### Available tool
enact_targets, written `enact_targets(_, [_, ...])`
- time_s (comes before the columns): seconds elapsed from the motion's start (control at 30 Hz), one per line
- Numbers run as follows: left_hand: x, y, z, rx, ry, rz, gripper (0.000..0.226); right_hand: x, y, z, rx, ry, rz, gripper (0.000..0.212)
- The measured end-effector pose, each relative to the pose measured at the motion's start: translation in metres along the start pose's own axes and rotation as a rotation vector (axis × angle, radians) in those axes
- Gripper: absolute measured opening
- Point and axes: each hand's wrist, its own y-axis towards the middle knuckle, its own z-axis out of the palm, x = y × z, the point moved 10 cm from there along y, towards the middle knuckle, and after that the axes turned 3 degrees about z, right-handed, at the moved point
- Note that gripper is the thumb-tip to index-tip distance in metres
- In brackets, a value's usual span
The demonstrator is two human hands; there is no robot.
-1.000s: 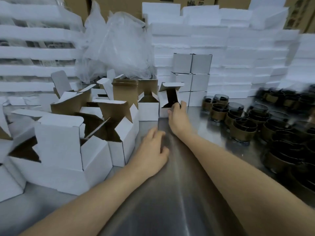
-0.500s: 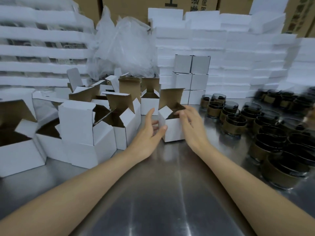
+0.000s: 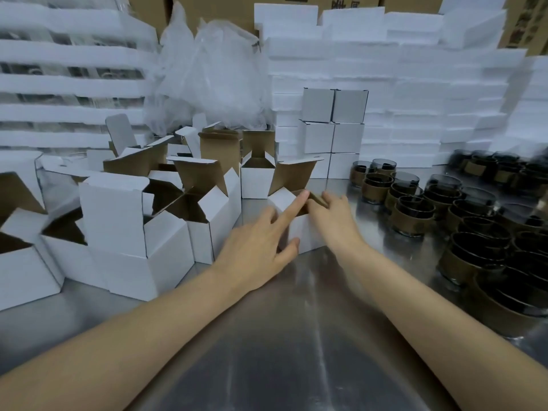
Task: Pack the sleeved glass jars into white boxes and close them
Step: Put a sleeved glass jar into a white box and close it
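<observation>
Head view: the open white box (image 3: 298,232) that the right hand (image 3: 335,223) fetched from the back row a second ago now stands at mid worktop (image 3: 296,336), nearer the person, with both hands on it. The left hand (image 3: 261,244) lies against its near left corner, index finger straight across the top edge and thumb on the front face, bracing rather than clenching. The right hand's fingers bend over the brown side flap; motion blur hides whether they pinch it or only press it outward. The lid flap stands upright behind. I judge the box is being spread ready for filling. No jar is in hand: the sleeved glass jars (image 3: 412,215) crowd the worktop just to the right, within reach. Six closed boxes (image 3: 333,123) are stacked behind, and more open boxes (image 3: 166,221) wait at left.
</observation>
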Motion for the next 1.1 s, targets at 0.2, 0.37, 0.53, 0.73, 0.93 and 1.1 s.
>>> enact_targets(0.2, [0.0, -0.001, -0.005, -0.009, 0.105, -0.009, 0.067, 0.004, -0.003, -0.013, -0.025, -0.113, -0.063, 0.037])
enact_targets(0.37, [0.01, -0.005, -0.003, -0.053, -0.225, -0.113, 0.074, 0.02, -0.01, -0.028, -0.207, -0.358, -0.202, 0.033])
enact_targets(0.53, [0.029, -0.009, -0.001, -0.062, -0.355, -0.312, 0.057, 0.014, 0.0, -0.036, -0.253, -0.412, -0.181, 0.037])
enact_targets(0.73, [0.032, -0.01, -0.006, -0.06, -0.148, -0.322, 0.058, 0.007, 0.01, -0.038, -0.154, -0.248, -0.133, 0.045])
enact_targets(0.93, [0.039, -0.01, -0.004, -0.082, -0.247, -0.355, 0.066, 0.002, 0.009, -0.08, -0.413, -0.605, -0.07, 0.045])
enact_targets(1.1, [0.038, -0.01, -0.006, -0.087, -0.264, -0.334, 0.061, -0.026, 0.012, -0.071, -0.216, -0.882, 0.148, 0.057])
